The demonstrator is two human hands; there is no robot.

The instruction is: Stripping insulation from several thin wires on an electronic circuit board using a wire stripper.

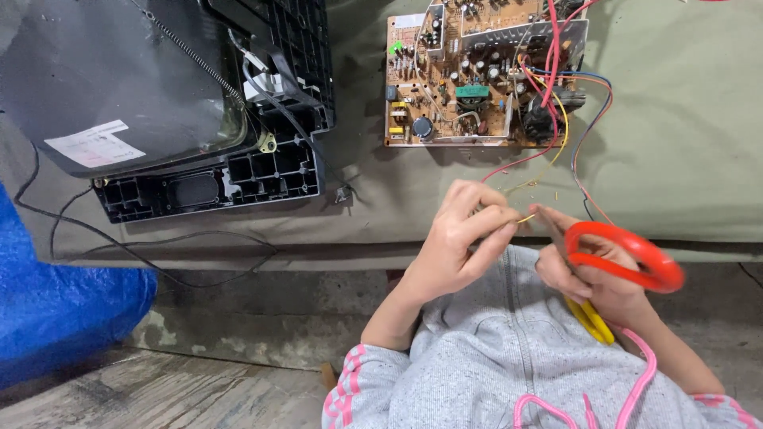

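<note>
Grey-green cloth (675, 159) covers the work surface, with rough concrete and worn boards below its edge. From the head view, the left hand (457, 242) is pinched tight on a thin yellow wire (526, 218), thumb and fingertips closed around its end. Right beside that pinch, the right hand (592, 278) is clenched on a pair of scissors (624, 254) — red handle loop over the knuckles, a yellow one peeking out beneath the palm. The blade tips meet the wire just at the left hand's fingertips; whether they are cutting into it I cannot tell. Up and away from the grip, the wire runs with red and blue leads to a brown circuit board (469, 79) crowded with components. Well off to the left of both hands sits a dismantled television (159, 95) — dark glass tube in a black plastic frame. Further left, blue tarpaulin (56, 302). Below the hands, grey sleeves with pink stripes.
</note>
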